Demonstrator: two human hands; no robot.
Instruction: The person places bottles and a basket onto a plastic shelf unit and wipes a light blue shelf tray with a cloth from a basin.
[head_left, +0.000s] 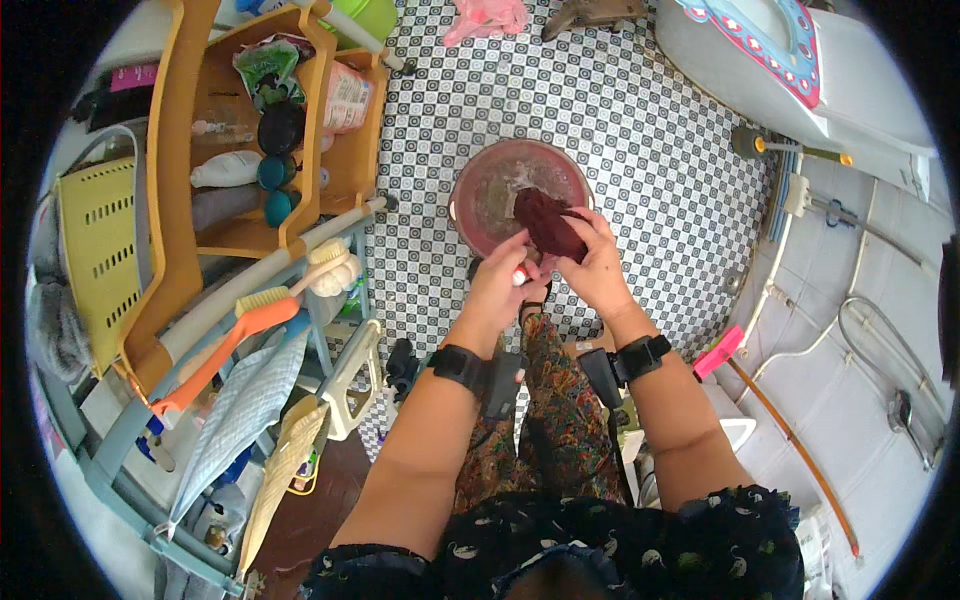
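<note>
A dark maroon cloth (548,225), bunched up, hangs over the near right side of a reddish plastic basin (465,185) that holds water. My right hand (598,268) is closed round the cloth's right edge, thumb toward its lower end. Beside it, my left hand (497,287) is curled with its fingertips against the cloth's lower left end. A small red-and-white object (520,275) shows in the left hand's grip; its kind is not clear. The cloth's far end reaches over the water, and its underside is hidden.
Left stands a shelf unit (165,190) with bottles and packets; an orange-handled brush (235,335) and hanging cloths are beside it. A bathtub-like white fixture (690,60) is at the far right. Black-and-white patterned floor (660,180) surrounds the basin. A pink-headed tool (718,352) leans right.
</note>
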